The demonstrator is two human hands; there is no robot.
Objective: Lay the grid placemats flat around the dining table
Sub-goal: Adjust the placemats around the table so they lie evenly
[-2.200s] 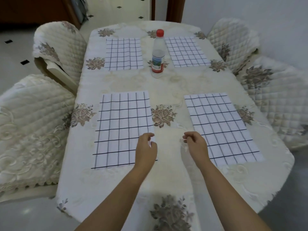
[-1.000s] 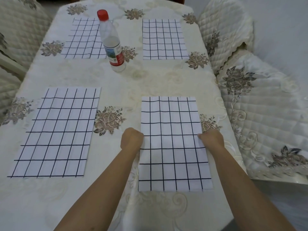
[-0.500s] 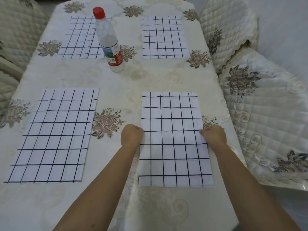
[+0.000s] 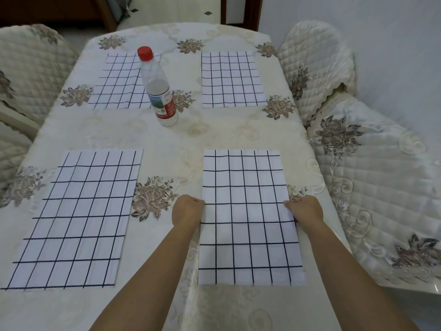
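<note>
Several white placemats with a dark grid lie flat on the cream floral tablecloth [image 4: 214, 134]. The near right placemat [image 4: 248, 218] sits between my hands. My left hand [image 4: 187, 210] pinches its left edge and my right hand [image 4: 304, 210] pinches its right edge, both about halfway along. The near left placemat [image 4: 76, 216] lies untouched. Two more rest at the far end: the far left placemat [image 4: 119, 84], partly behind a bottle, and the far right placemat [image 4: 231, 80].
A clear plastic bottle [image 4: 157, 89] with a red cap stands upright in the table's middle. Quilted covered chairs flank the table: two on the right [image 4: 315, 75] [image 4: 381, 187], others on the left [image 4: 31, 75]. The table's right edge runs close to my right hand.
My hands went from the table's middle to the near right placemat's side edges and gripped them. The placemat now lies straight, squared to the table. My view swung right, then tilted up.
</note>
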